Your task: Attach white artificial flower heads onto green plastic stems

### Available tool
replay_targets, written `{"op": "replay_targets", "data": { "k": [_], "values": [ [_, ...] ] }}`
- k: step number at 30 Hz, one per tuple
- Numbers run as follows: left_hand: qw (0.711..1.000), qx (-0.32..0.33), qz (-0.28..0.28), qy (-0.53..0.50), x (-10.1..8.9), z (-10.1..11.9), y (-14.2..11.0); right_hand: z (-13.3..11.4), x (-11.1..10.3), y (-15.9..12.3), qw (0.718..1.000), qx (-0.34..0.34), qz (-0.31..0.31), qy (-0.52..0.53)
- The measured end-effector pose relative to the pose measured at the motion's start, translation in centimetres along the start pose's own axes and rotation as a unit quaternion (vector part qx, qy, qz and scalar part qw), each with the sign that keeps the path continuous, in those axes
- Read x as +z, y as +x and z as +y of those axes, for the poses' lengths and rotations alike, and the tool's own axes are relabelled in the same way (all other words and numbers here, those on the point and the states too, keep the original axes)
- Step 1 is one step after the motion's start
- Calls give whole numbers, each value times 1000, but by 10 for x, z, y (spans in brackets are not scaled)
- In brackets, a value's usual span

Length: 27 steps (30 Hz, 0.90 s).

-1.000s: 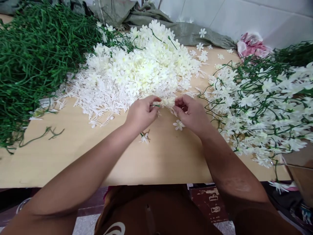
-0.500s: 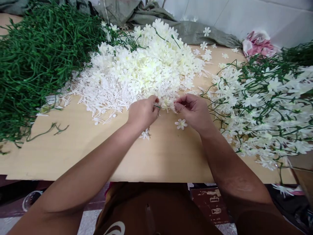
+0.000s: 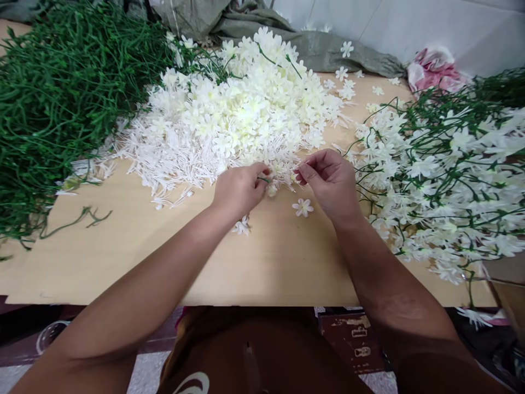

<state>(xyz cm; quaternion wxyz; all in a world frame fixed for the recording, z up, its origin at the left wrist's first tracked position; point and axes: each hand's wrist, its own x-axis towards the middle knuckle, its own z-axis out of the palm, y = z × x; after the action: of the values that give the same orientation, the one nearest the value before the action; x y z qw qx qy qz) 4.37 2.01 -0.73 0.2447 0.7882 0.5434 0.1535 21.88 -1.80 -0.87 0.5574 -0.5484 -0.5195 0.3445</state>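
Left hand [image 3: 237, 191] is pinching a green stem [image 3: 264, 179] between thumb and fingers, just in front of the flower pile; most of the stem is hiding inside the grip. Right hand [image 3: 335, 183] is hovering level with it, a small gap between the two; thumb and index are closing toward each other, other fingers curling. Pale bits are showing at those fingertips, but cannot tell whether they are being gripped or lying behind.

Near the hands: one loose flower [image 3: 302, 207] is lying face up on the table [image 3: 266, 268], just below the right hand; a second blossom [image 3: 241, 225] is lying under the left wrist, partly hidden.

Beyond: white flower pile [image 3: 250, 104] is filling the middle, thin white pieces [image 3: 176, 158] spilling along its front left. Green heap [image 3: 74, 93] is covering the far left. Stemmed white flowers [image 3: 435, 180] are massing at right. Grey-green cloth [image 3: 328, 53] is lying along the wall [image 3: 397, 27]; a pink-and-white cloth [image 3: 435, 72] is bunching beside it.
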Motion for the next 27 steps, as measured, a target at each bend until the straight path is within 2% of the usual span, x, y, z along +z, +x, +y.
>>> {"op": "replay_targets", "data": {
  "k": [3,5,11,16,20,22,27],
  "values": [
    [998,8,36,-52,-5,-1,-2,-2,1,-2,1000,1,-14,4],
    [997,36,26,-70,-8,0,-6,-3,1,-3,1000,-6,-29,-4],
    [979,130,-156,15,-18,8,-25,-7,-2,-3,998,-3,-57,-17],
    [965,134,-226,22,-29,5,-29,-12,-3,-4,998,-6,-54,-11],
    [966,137,-211,54,-25,2,-26,-15,-3,-7,998,-12,-58,-39],
    [973,128,-191,32,-20,-1,-25,-16,-3,-8,997,-17,-51,-58],
    [975,58,-130,-169,-13,-9,-21,-19,2,-14,995,-41,-56,-66]
  ]
}}
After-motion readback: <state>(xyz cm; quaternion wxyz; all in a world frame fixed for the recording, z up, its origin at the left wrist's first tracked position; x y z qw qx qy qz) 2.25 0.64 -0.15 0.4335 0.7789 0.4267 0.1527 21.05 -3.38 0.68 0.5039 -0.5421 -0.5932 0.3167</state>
